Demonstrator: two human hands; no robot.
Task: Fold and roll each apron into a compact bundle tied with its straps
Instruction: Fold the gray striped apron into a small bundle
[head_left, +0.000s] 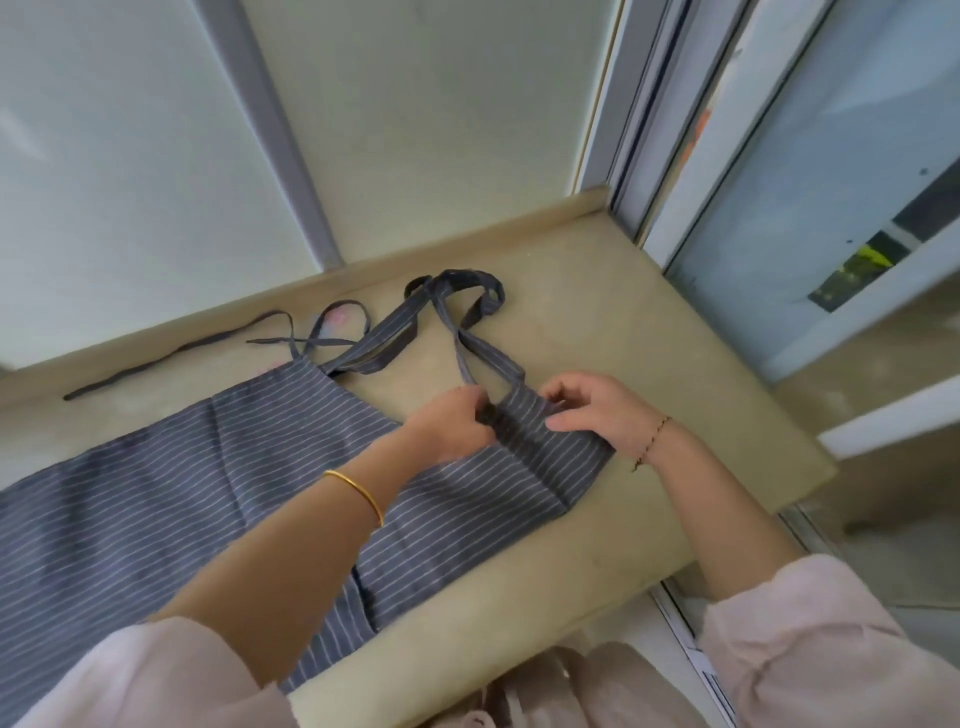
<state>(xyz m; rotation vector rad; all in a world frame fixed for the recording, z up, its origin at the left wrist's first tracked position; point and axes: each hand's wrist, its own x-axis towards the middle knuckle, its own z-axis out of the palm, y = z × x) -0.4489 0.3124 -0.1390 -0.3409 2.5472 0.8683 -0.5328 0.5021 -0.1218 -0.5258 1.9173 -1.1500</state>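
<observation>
Apron (218, 499) lies on beige ledge (649, 364) by window (841, 171); both hands (452, 423) (597, 410) pinch its top edge.

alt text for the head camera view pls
The left hand and right hand pinch the narrow top end of a grey striped apron spread on a beige ledge. Its straps lie looped toward the window.

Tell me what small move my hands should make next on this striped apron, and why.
Probably roll the narrow end one turn toward the wide part. Both the left hand and right hand pinch that bunched edge of the apron, the rest lies flat, and the neck strap trails loose beyond it.
</observation>
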